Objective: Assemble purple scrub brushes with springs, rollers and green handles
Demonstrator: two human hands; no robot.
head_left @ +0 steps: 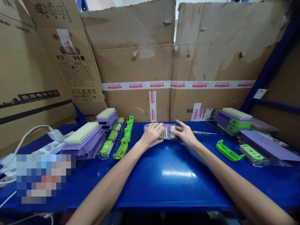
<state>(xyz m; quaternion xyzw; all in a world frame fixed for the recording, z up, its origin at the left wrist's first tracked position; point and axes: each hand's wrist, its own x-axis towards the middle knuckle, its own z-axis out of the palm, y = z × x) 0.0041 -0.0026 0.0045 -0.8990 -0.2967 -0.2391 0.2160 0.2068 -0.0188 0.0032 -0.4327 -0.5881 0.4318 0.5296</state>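
A purple brush body [169, 135] with rows of pale bristle tufts lies flat near the back of the blue table. My left hand [152, 134] is over its left half, fingers curled around it and covering much of the bristles. At its right end sits a clear plastic piece with a white block [172, 132]. My right hand [186, 133] grips that end, thumb against the piece and index finger raised; the other fingertips are partly hidden. Just right of this hand lies a thin metal tool, like a screwdriver [203, 132].
Stacked purple parts with bristles [82, 140], clear cases with green inserts [106, 148], springs and green handles [121, 150] line the left. At right are more brush stacks [234, 120], a green handle [229, 153] and a clear case [253, 154]. Cardboard [131, 62] walls the back; white cables [35, 128] lie far left.
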